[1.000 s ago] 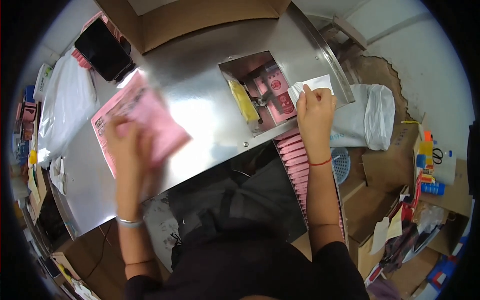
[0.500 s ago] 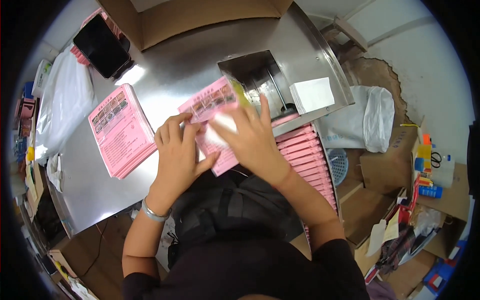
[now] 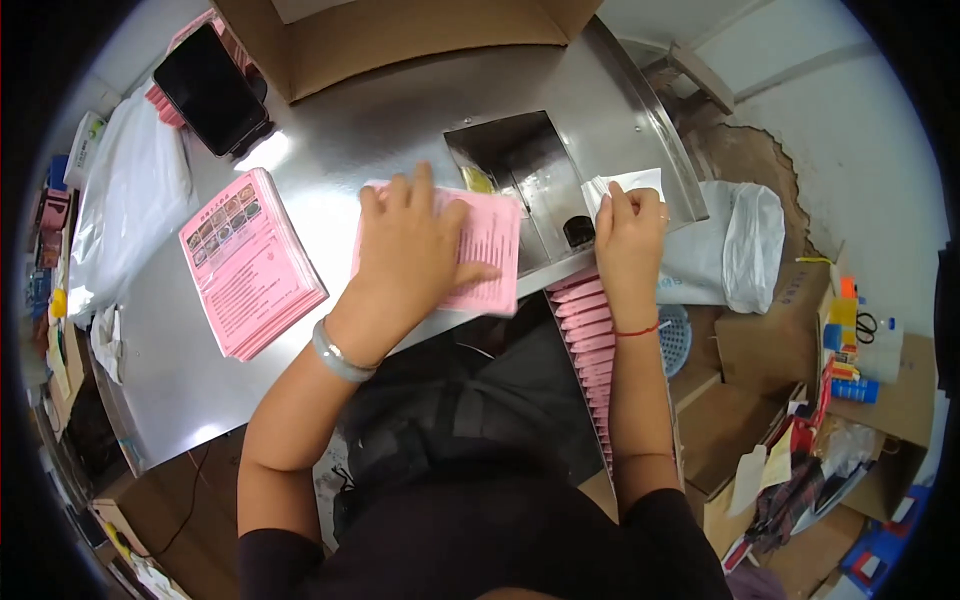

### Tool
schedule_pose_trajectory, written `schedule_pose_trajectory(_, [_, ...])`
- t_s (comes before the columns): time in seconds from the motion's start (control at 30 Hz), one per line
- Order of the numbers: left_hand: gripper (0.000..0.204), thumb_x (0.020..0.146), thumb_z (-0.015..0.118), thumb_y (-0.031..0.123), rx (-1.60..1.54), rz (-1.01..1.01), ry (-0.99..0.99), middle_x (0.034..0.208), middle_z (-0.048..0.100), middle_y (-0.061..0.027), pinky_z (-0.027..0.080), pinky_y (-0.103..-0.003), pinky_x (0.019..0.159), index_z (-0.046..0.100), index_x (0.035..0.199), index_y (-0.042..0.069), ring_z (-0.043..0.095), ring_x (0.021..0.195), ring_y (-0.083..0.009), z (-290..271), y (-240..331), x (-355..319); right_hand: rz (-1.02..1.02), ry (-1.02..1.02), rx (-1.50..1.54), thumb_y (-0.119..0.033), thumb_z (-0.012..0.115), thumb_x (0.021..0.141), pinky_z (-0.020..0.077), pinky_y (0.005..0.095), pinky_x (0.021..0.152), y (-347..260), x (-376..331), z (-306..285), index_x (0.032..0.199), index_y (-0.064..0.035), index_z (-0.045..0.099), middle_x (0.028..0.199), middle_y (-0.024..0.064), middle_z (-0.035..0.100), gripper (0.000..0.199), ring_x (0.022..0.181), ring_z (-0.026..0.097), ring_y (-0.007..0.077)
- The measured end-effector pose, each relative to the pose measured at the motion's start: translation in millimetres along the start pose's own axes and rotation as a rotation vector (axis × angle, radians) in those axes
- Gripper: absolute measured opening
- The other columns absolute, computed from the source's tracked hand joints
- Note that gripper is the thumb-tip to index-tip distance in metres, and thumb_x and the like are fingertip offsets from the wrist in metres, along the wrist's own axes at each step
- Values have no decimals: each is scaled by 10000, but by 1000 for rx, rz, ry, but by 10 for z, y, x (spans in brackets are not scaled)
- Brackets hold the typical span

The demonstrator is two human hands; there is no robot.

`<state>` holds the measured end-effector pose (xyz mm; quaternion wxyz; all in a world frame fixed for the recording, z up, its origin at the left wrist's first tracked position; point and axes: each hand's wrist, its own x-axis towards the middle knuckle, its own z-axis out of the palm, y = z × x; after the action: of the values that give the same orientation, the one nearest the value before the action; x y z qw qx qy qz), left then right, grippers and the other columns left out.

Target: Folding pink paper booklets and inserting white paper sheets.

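Mid-frame, a pink leaflet [image 3: 497,245], long axis sideways, is partly covered by the spread left hand [image 3: 408,238]. Rightward, white slips [image 3: 645,181] are pinched by the right hand [image 3: 632,222].

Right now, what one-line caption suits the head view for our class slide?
Left hand spread over a pink printed sheet, right hand pinching at white papers, on a metal table.

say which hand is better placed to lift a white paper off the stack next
Probably the right: the right hand has its fingertips pinched at the white papers, while the left hand lies spread over a pink printed item, farther from them.
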<state>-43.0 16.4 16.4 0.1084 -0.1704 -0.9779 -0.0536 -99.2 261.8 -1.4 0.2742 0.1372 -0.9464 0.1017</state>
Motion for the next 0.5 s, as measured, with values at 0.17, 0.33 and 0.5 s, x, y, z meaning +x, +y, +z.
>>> schedule_pose_trajectory(0.17, [492,725,744,395,-202,-89,-75,1370,497,-235,446,-401,749,631,1081,75,580,883,-295,-197,193,-427,-56,-47,206,12,665,736,454,450,858,437,40,-102,1120,7,667,1062,171,555,384,981,520,351])
schedule_pose_trajectory(0.33, [496,706,651,149,-201,-74,42,1418,467,-164,431,-404,806,561,1186,66,532,912,-287,-47,84,-469,-138,-35,51,-100,664,789,456,438,913,-49,-6,-104,1169,27,633,1166,220,537,403,1050,496,376])
schedule_pose_trajectory(0.5, [400,681,629,153,-214,-147,161,1378,513,-159,374,-383,758,605,1068,53,500,861,-261,141,244,-466,16,51,-53,-117,666,844,470,431,812,97,71,86,1082,9,687,1006,165,589,270,913,547,353])
